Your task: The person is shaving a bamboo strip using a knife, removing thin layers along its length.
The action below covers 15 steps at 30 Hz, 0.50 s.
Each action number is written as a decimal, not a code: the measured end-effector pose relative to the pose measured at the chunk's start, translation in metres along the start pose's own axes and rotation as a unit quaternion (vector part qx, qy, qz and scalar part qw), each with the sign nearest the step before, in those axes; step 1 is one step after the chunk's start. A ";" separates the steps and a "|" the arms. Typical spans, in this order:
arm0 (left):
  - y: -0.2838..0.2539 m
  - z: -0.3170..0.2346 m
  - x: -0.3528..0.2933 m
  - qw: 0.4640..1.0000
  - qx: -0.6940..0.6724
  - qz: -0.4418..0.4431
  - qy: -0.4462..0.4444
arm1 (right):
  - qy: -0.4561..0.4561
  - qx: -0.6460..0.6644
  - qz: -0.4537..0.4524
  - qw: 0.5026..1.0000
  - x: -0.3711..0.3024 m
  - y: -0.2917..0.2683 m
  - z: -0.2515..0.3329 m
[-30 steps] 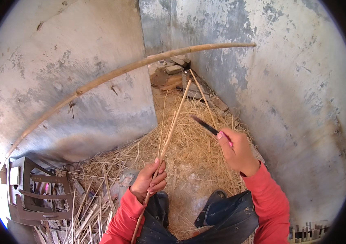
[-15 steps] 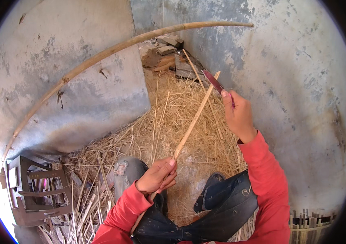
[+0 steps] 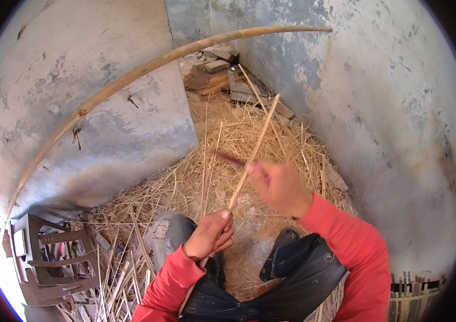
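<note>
A long, pale bamboo strip (image 3: 263, 131) slants up and away from my lap. My left hand (image 3: 210, 234) is closed around its lower part, and the strip's tail runs back under my left forearm. In my right hand (image 3: 282, 188) is a knife with a dark reddish blade (image 3: 228, 157), blurred by motion. The blade crosses the strip about midway between my left hand and the far tip, pointing left. My right thumb lies close to the strip; whether it touches cannot be made out.
Shavings (image 3: 185, 177) heap across the floor ahead. A long bamboo pole (image 3: 131, 75) arches across the walled corner, with bricks (image 3: 218, 65) behind. A dark chair-like frame (image 3: 59, 263) stands left beside loose strips (image 3: 118, 279). A slatted basket (image 3: 413, 300) is at lower right.
My right hand has drawn the knife down the strip, from near its far tip toward my left hand. The strip's far end has shifted slightly left. My left hand keeps its grip.
</note>
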<state>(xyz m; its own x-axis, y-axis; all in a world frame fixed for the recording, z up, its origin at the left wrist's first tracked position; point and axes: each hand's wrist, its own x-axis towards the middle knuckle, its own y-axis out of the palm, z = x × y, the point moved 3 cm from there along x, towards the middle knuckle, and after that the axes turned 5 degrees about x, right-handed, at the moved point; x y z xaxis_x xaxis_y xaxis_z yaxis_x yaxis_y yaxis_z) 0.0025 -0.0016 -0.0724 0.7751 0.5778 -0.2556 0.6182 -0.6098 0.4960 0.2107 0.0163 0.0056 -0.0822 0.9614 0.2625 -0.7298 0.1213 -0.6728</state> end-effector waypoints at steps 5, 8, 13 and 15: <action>0.006 0.003 -0.001 0.999 -0.021 0.027 -0.034 | -0.004 -0.051 -0.180 0.982 0.011 -0.029 -0.032; 0.002 0.002 -0.004 0.997 -0.040 0.005 -0.068 | -0.004 -0.039 -0.068 0.997 -0.011 0.005 -0.025; -0.001 0.002 -0.003 0.998 -0.025 0.007 -0.050 | 0.023 -0.024 -0.002 0.999 -0.031 0.028 -0.005; -0.003 0.005 -0.001 0.998 -0.026 0.011 -0.054 | 0.025 -0.013 0.009 1.000 -0.035 0.030 -0.007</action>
<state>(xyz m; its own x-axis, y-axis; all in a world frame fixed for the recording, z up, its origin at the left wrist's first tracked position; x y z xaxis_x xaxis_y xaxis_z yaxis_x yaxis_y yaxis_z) 0.0004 -0.0032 -0.0773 0.7995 0.5012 -0.3310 0.5956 -0.5904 0.5447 0.1963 -0.0118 -0.0286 -0.0599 0.9745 0.2164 -0.7107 0.1106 -0.6947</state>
